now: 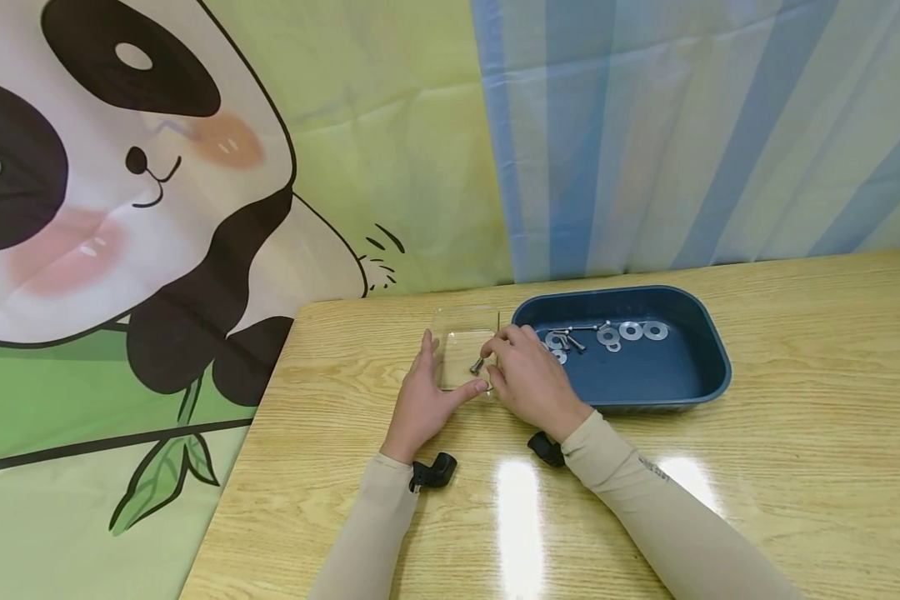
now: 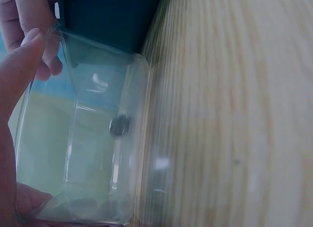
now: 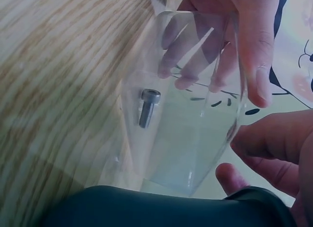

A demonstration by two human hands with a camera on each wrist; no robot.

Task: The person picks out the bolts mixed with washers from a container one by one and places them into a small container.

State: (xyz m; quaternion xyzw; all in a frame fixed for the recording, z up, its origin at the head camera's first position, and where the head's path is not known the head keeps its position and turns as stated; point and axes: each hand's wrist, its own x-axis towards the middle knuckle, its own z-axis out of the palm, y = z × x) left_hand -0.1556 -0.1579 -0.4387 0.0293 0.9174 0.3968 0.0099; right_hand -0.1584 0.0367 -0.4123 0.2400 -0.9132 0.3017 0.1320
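A clear plastic box [image 1: 461, 346] stands on the table, left of the blue bin. My left hand [image 1: 425, 402] grips it, fingers along its left wall and thumb over the near rim. One socket-head bolt [image 3: 148, 108] lies on the box's floor; in the left wrist view it is a dark blur. My right hand [image 1: 528, 375] is at the box's right rim, fingers bent and their tips apart, with nothing visible between them. Whether those tips touch the rim is hard to tell.
The blue bin [image 1: 645, 396] sits close against the box's right side. Inside it lie several flat washers [image 1: 631, 331] and several bolts [image 1: 574, 342]. Behind the wooden table [image 1: 810, 358] hangs a printed panda curtain [image 1: 390, 150].
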